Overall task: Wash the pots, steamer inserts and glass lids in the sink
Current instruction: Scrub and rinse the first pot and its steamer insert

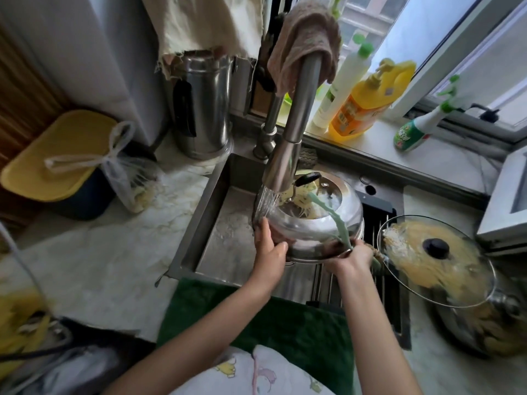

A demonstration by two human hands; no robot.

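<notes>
Steel pot (310, 223) sits tilted over the sink (225, 223), mouth facing away and up, held at the sink's right half under the faucet (293, 129); water runs from the faucet head onto the pot's left rim. Left hand (268, 246) reaches in from below, forearm angled up-right, fingers extended up along the pot's left wall, thumb spread to the right against the pot's lower side; grip is a flat, spread-finger hold pressing on the pot, not curled round it. Right hand (356, 255) comes in from lower right, forearm nearly straight up, wrist bent, grip clamped on a pale green brush (333, 215) whose handle arcs up across the pot's outer wall toward the mouth; the hand also rests at the pot's lower right rim. Yellowish residue shows inside the pot. Right of the sink, a glass lid (436, 260) with black knob leans tilted on another pot (479, 326) on the bench (99, 258), smeared yellow. Beyond the sink, a yellow detergent bottle (365, 104) stands on the windowsill. A brown cloth (308, 38) is draped over the faucet's top.
</notes>
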